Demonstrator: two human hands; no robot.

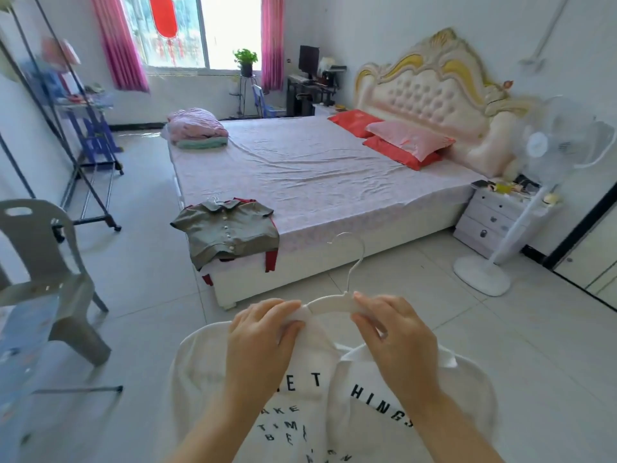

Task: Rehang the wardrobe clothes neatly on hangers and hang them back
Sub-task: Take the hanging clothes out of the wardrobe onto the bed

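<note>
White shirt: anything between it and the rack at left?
Only the grey chair, on the floor at left beside the base of the rack; otherwise bare floor. Left hand pinches the white shirt, right hand the hanger.

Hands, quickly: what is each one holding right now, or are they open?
Left hand: closed, pinching the white shirt by its collar, at the hanger.
Right hand: closed, pinching the hanger's other shoulder.
</note>
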